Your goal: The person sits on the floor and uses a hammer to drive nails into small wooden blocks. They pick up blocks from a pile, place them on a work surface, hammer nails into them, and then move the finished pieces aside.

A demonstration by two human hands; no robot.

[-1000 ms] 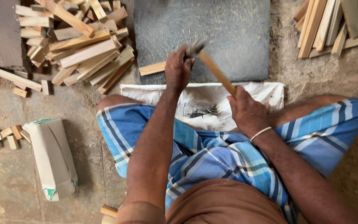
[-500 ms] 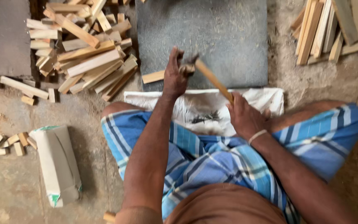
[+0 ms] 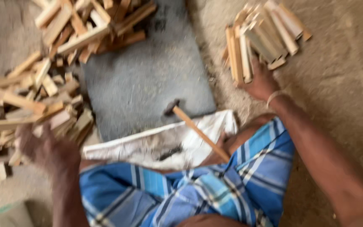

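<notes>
Head view — the only one, and it's motion-blurred.

Right hand (image 3: 260,82) is reaching out to the small stack of pale, cut wooden strips (image 3: 260,35) on the sandy floor. The fingers are spreading against the near ends of the strips, with the stack lying just beyond the fingertips. Touching, yes; whether they're actually closing round one strip, can't tell — the sticks are hiding the fingertips.

Left hand (image 3: 43,147) is stretching the other way, toward the big loose heap of short pale wooden offcuts (image 3: 43,90). It's badly smeared. The fingers are looking loosely curled at the heap's near edge, but whether they're gripping a piece or just arriving is not readable.

Neither hand is holding the wooden-handled hammer (image 3: 196,128). It's lying between the two arms, dark head resting on the near edge of the flat grey stone slab (image 3: 148,84), handle running back across the white cloth (image 3: 164,143) on the lap. My read: parked there so both hands are free and the handle stays in easy reach.

A small dark cluster is sitting on the cloth beside the handle, probably nails, too blurred to confirm. The slab is sitting dead centre with wood stock off each side's fingertips — looks like a deliberate layout.
</notes>
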